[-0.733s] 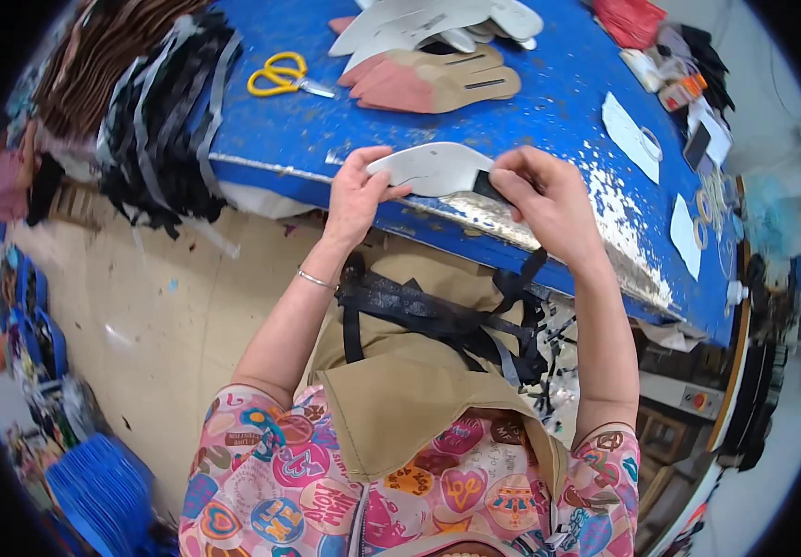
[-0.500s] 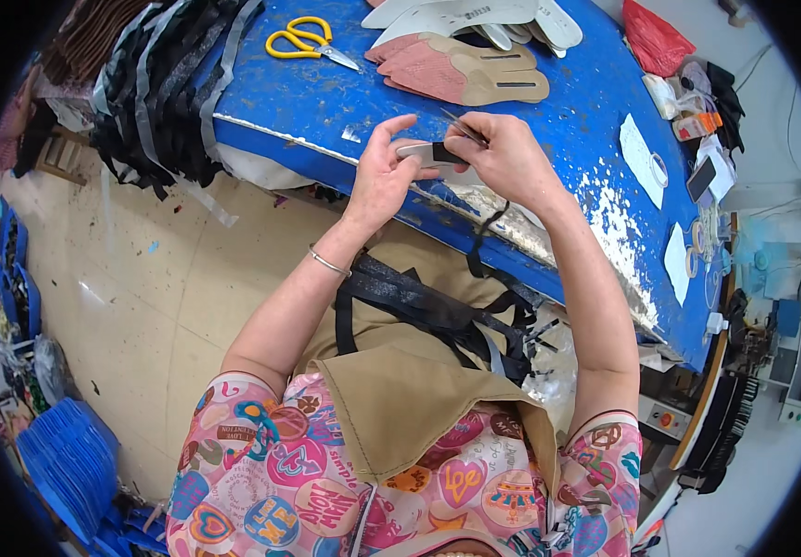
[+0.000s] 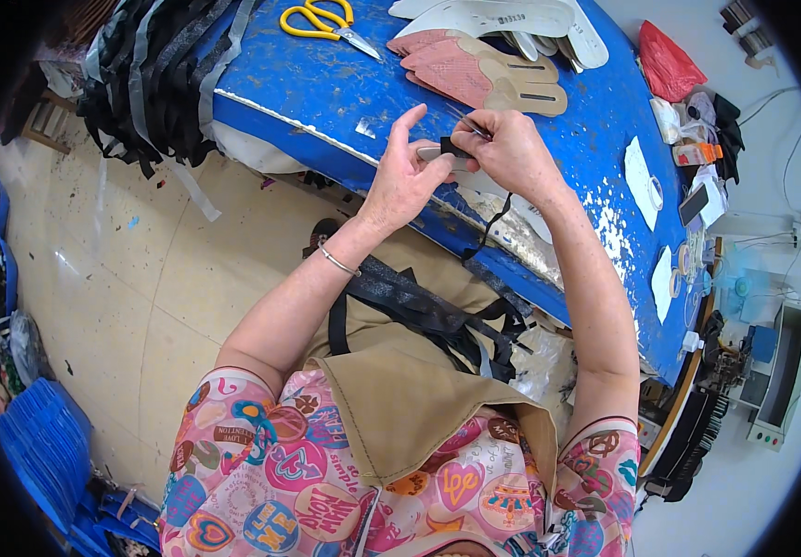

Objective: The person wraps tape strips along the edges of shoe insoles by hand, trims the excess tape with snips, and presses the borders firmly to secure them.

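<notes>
**White piece [image 3: 429, 152] and black strip [image 3: 451, 146], in both hands at the table edge**

Left hand [image 3: 399, 186]: thumb and fingers pinch the white piece at its left end; index finger raised. Silver bangle [image 3: 339, 259] at the wrist.

Right hand [image 3: 510, 153]: fingers curled closed, grasping the black strip against the white piece's right end. A thin tool [image 3: 465, 122] projects from the same grip; its kind cannot be told.

Position: white piece above the near edge of the blue table [image 3: 326, 97], between the two hands, partly hidden by fingers.

Below the right hand: one narrow black tape [image 3: 496, 220], hanging; whether it joins the strip cannot be told.

On the table, beyond the hands: pink-and-beige pieces [image 3: 475, 78], overlapping; white cut-outs [image 3: 489, 14], stacked behind them; scissors [image 3: 321, 20], yellow-handled, to their left.

At the table's left end: dark bands [image 3: 145, 79], draped over the edge.

On the lap: further black straps [image 3: 400, 290], over a tan apron [image 3: 410, 399].
</notes>
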Available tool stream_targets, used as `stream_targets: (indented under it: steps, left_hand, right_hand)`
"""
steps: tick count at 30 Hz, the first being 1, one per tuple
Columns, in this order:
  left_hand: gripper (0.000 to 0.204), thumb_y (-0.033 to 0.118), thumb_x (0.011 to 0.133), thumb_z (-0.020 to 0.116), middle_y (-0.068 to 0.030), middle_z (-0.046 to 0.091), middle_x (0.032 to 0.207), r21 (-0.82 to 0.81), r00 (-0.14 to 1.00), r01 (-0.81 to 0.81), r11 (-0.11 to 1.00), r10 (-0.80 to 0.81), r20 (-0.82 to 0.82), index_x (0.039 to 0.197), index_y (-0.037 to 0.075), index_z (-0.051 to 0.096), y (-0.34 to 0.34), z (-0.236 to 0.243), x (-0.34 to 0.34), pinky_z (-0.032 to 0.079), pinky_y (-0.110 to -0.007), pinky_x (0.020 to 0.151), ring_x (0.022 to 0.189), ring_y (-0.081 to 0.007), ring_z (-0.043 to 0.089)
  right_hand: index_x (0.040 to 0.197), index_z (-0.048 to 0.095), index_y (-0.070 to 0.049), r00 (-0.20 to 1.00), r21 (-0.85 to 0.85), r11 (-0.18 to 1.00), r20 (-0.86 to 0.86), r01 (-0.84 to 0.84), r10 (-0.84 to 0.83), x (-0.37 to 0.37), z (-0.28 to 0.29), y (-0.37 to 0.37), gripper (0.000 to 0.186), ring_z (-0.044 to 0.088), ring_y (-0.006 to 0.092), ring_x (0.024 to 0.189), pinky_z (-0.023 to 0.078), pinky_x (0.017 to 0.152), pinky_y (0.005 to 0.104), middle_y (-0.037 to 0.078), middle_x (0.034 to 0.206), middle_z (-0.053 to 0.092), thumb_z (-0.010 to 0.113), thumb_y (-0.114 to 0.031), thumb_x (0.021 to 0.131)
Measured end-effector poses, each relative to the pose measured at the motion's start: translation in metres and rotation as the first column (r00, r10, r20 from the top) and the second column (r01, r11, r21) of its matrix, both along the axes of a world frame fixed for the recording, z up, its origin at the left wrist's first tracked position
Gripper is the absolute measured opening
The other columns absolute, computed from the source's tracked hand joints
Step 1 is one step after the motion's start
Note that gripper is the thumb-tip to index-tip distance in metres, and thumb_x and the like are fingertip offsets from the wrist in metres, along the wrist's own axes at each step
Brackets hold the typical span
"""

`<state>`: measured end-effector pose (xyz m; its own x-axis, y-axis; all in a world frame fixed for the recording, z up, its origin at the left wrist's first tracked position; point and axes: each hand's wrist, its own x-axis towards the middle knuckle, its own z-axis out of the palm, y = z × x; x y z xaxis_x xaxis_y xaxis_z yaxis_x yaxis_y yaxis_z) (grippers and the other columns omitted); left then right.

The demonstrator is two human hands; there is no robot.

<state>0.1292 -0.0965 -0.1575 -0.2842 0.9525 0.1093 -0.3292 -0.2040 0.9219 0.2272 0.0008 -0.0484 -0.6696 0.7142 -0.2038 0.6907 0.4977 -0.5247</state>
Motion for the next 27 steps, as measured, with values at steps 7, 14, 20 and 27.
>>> stream_targets:
  steps: [7, 14, 20, 27]
  left_hand:
    - [0.04, 0.007, 0.092, 0.052, -0.0101, 0.055, 0.099, 0.103, 0.993, -0.113, 0.988, 0.111, 0.029, 0.127, 0.0, 0.032, -0.001, -0.01, 0.013, 0.056, -0.031, 0.078, 0.094, -0.0155, 0.059]
    - [0.009, 0.005, 0.09, 0.055, -0.0062, 0.062, 0.084, 0.098, 0.991, -0.13, 0.987, 0.132, -0.015, 0.097, 0.0, 0.053, -0.003, -0.023, 0.011, 0.053, -0.024, 0.069, 0.076, -0.0108, 0.063]
    - [0.018, 0.01, 0.09, 0.057, -0.0073, 0.066, 0.085, 0.029, 0.991, -0.009, 1.0, 0.013, -0.134, 0.105, 0.001, 0.059, -0.009, 0.002, 0.001, 0.052, -0.025, 0.065, 0.073, -0.0107, 0.063]
    - [0.013, 0.008, 0.087, 0.06, -0.0081, 0.068, 0.082, 0.014, 0.832, -0.028, 1.0, 0.031, -0.553, 0.094, 0.0, 0.067, -0.008, 0.018, -0.001, 0.052, -0.026, 0.064, 0.075, -0.0115, 0.064]
  right_hand:
    - [0.079, 0.065, 0.001, 0.984, -0.096, 0.995, 0.176, -0.017, 0.034, -0.015, 0.005, 0.014, 0.012, 0.057, 0.0081, 0.054, 0.044, 0.05, 0.0247, 0.004, 0.062, 0.06, 0.062, -0.011, 0.079]
    - [0.078, 0.065, -0.003, 0.971, -0.308, 0.926, 0.033, -0.217, 0.238, 0.002, 0.016, 0.031, 0.01, 0.047, 0.0079, 0.05, 0.04, 0.049, 0.0241, 0.0, 0.063, 0.057, 0.067, -0.011, 0.073]
    - [0.078, 0.065, -0.004, 0.95, -0.1, 0.952, 0.09, -0.29, 0.299, 0.018, 0.011, 0.021, 0.015, 0.055, 0.0187, 0.062, 0.044, 0.06, 0.0327, 0.008, 0.068, 0.063, 0.07, -0.016, 0.07]
    - [0.076, 0.062, -0.002, 0.996, -0.223, 0.974, 0.057, -0.052, 0.066, 0.058, 0.023, 0.018, 0.013, 0.054, 0.018, 0.059, 0.043, 0.057, 0.032, 0.008, 0.068, 0.063, 0.066, -0.014, 0.073]
